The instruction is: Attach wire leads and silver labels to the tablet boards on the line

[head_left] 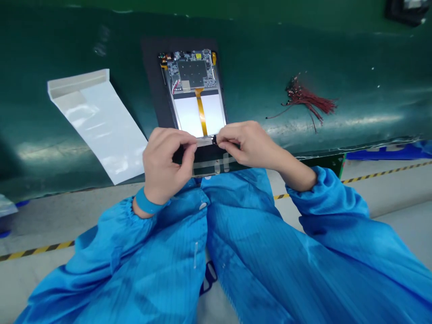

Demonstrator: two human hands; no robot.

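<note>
An opened tablet (189, 110) lies on a dark mat, its circuit board (194, 72) at the far end. Two white battery cells (186, 116) fill its near half, with an amber flat cable (201, 112) running down between them. At the tablet's near edge, my left hand (168, 159) pinches one end of a pale, tape-like strip (204, 141) between thumb and forefinger. Close beside it, my right hand (245, 141) is closed in a pinch at a small black piece (214, 140) by the strip's other end. Its fingertips hide most of that piece.
Left of the tablet lies a long white tray-like sheet (104, 130) with a folded far end. A bundle of thin red wires (308, 99) rests at the right on the green table mat (256, 58). A black object (407, 11) sits at the far right corner.
</note>
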